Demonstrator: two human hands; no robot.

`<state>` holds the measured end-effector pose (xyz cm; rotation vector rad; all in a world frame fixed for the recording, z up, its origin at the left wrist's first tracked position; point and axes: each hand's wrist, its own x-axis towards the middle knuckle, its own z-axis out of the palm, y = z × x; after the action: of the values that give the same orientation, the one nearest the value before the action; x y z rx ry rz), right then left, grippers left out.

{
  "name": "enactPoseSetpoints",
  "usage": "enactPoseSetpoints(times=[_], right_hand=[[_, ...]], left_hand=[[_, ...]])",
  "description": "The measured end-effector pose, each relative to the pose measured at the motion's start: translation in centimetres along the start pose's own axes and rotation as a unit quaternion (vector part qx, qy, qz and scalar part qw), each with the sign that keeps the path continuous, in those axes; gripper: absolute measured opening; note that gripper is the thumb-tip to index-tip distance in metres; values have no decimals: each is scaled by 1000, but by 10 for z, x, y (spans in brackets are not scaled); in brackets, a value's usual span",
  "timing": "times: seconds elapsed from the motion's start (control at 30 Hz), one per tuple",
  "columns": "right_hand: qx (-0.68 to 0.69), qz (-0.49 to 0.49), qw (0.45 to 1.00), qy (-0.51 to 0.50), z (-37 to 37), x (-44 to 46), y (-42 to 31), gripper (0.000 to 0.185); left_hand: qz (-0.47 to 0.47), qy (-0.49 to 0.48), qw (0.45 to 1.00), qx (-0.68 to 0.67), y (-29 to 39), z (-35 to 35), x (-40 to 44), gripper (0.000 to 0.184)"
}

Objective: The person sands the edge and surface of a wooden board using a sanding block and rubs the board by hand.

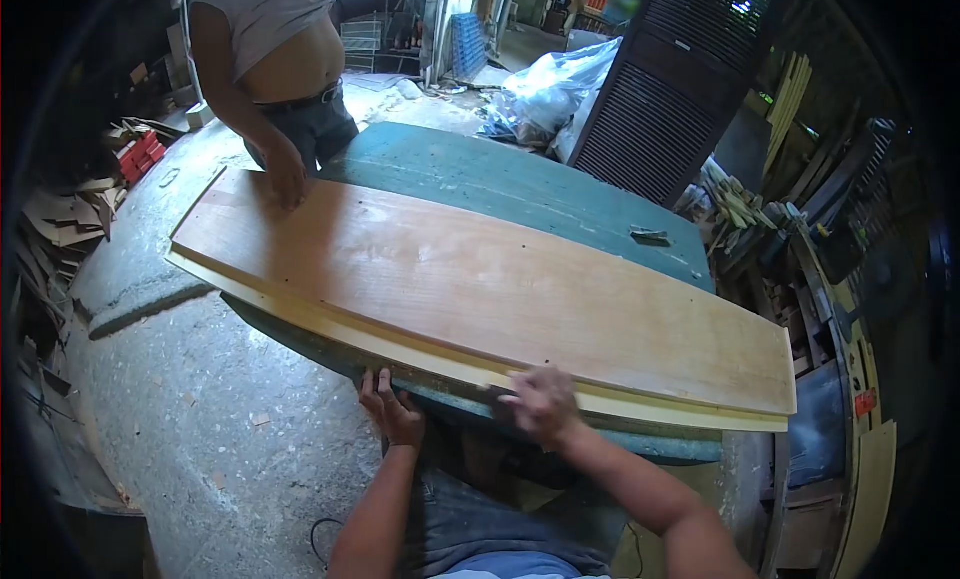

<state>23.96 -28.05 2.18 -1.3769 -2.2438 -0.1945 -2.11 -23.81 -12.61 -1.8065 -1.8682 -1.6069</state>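
A long, pale wooden panel (470,279) with curved long sides and small dark holes lies across a green table (500,184). A light wooden strip (420,351) runs along its near edge. My left hand (392,409) rests against this near edge at the table's rim, fingers stretched up and thumb apart. Further right, my right hand (545,404) is closed around a small dark block (503,406), held at the strip's outer side. Motion blurs this hand, and the block's exact kind cannot be made out.
Across the table a person (280,79) stands with one hand on the panel's far left end. A small dark object (650,237) lies on the green tabletop. Behind lean a dark louvred door (670,99) and plastic-wrapped material (560,89). Wood scraps (75,214) lie at left.
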Motion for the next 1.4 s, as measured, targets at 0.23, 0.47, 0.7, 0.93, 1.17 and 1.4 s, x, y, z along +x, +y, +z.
enactPoseSetpoints(times=[0.23, 0.47, 0.7, 0.93, 1.17, 1.4], right_hand=[[53, -20, 998, 16, 97, 127, -94, 34], [28, 16, 999, 12, 9, -5, 1, 34], [-74, 57, 996, -10, -44, -50, 19, 35], [12, -13, 998, 55, 63, 85, -54, 31], [-47, 39, 998, 4, -11, -12, 20, 34], [-129, 58, 990, 19, -84, -99, 85, 35]], left_hand=[[-40, -83, 994, -62, 11, -12, 15, 47], [10, -16, 1000, -6, -5, -1, 0, 50], [21, -21, 1000, 0, -1, -2, 3, 47], [24, -9, 1000, -11, -8, 1, 3, 45], [22, -5, 1000, 6, 0, -4, 7, 45], [18, 15, 1000, -13, 3, 1, 4, 47]])
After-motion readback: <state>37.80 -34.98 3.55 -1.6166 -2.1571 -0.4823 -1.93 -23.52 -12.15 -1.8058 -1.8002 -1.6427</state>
